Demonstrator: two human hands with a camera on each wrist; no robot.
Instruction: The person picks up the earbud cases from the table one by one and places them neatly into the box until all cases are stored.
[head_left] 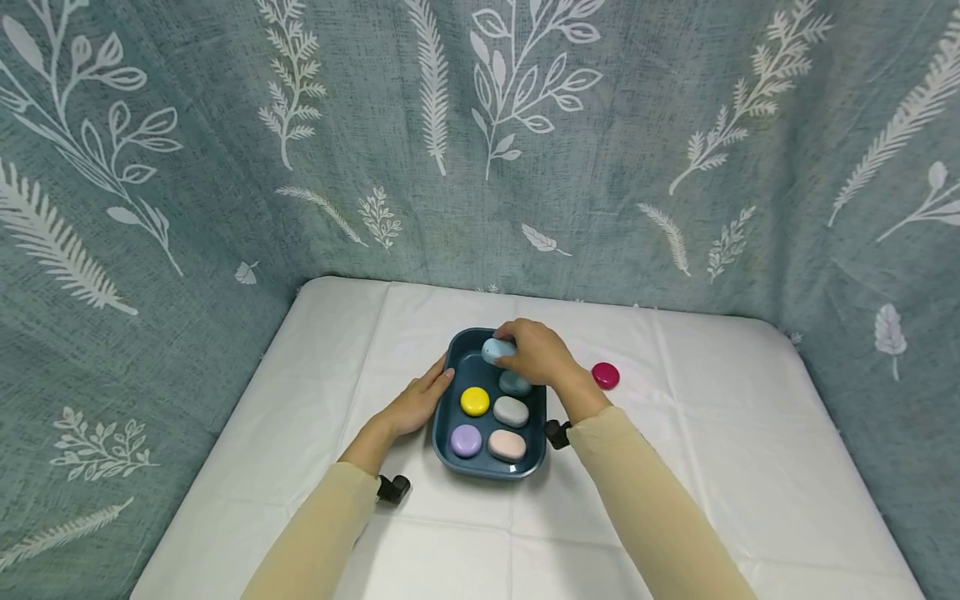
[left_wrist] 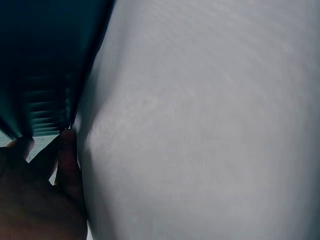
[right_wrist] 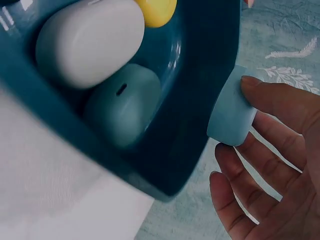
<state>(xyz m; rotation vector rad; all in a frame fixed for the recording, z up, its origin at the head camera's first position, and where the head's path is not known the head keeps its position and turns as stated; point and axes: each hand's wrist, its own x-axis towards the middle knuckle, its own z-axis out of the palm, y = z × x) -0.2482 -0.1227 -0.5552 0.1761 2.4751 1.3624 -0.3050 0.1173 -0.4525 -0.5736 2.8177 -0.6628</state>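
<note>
My right hand [head_left: 536, 354] pinches a smooth light blue oval piece [head_left: 496, 350] between thumb and fingers, over the far end of a dark blue tray [head_left: 490, 474]. In the right wrist view, the piece [right_wrist: 234, 107] overlaps the tray's rim. My left hand [head_left: 417, 403] rests its fairly straight fingers against the tray's left side. Inside the tray lie a teal rounded piece [right_wrist: 131, 100] with a small dark slot, partly under my right hand in the head view, a light grey oval [head_left: 511, 412], a yellow round piece [head_left: 475, 402], a lilac round piece [head_left: 466, 441] and a pale pink oval [head_left: 507, 446].
A crimson round piece [head_left: 606, 376] lies outside the tray, right of my right wrist. The tray stands on a white cloth-covered table [head_left: 420, 558]. A green-grey curtain with white leaf prints [head_left: 480, 208] hangs behind the table and along both sides.
</note>
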